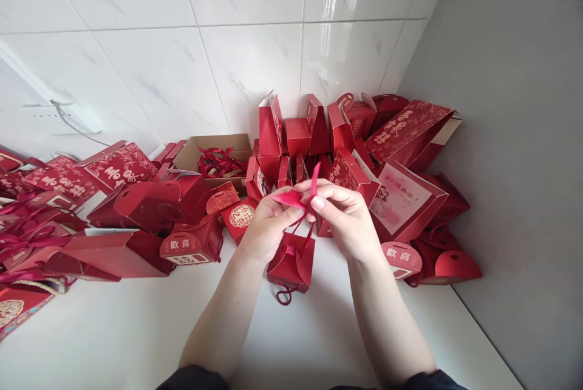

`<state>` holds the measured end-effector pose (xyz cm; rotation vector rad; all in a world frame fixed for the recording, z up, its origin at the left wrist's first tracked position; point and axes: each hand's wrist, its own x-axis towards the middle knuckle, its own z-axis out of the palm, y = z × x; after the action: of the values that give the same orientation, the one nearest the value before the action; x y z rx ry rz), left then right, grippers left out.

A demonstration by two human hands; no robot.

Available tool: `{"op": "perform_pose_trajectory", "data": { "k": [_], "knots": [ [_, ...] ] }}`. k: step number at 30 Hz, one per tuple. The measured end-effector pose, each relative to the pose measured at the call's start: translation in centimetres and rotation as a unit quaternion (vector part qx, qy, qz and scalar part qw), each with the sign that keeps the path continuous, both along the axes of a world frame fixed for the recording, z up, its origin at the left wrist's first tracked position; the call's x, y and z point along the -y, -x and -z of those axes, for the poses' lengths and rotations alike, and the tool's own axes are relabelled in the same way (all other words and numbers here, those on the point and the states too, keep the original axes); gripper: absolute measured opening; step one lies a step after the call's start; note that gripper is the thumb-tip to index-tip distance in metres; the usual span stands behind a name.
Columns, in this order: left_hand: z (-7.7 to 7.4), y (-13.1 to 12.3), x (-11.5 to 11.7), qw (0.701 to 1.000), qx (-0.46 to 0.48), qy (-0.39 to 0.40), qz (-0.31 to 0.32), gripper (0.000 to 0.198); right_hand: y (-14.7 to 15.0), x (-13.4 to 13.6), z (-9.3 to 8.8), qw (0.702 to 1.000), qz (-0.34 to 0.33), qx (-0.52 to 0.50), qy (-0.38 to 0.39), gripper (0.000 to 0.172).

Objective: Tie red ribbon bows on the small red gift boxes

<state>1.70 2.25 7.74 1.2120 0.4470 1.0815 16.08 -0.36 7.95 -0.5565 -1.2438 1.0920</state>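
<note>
Both hands meet in the middle of the view, above a small red gift box (291, 262) on the white table. My left hand (271, 223) pinches a folded part of a red ribbon (291, 198). With thumb and fingers together, my right hand (341, 214) grips the same ribbon, one end sticking up past the fingertips. Thin dark red cords run from between the hands down to the box. A loop of cord (284, 297) lies on the table at the box's near side. The fingers partly hide how ribbon and cords cross.
An open cardboard box (186, 156) with red ribbons (221, 162) stands behind my left hand. Red gift boxes (122, 165) crowd the left side, and more (405, 195) are stacked at right. A tiled wall (250, 62) and a grey panel (510, 135) border the white table (136, 323).
</note>
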Motion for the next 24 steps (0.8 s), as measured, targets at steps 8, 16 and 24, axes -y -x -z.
{"op": "perform_pose_trajectory", "data": {
  "k": [8,16,24],
  "knots": [
    [0.4,0.2,0.2,0.999,-0.033,-0.001,-0.023,0.012,0.4,0.2,-0.1,0.999,0.007,-0.026,0.019,0.01],
    [-0.8,-0.1,1.7,0.982,-0.107,-0.1,-0.123,0.023,1.3,0.7,0.0,0.992,0.097,-0.074,0.02,0.019],
    [-1.3,0.3,3.5,0.911,-0.222,-0.231,-0.261,0.007,1.8,1.5,-0.2,0.984,0.169,-0.063,-0.014,0.023]
  ]
}}
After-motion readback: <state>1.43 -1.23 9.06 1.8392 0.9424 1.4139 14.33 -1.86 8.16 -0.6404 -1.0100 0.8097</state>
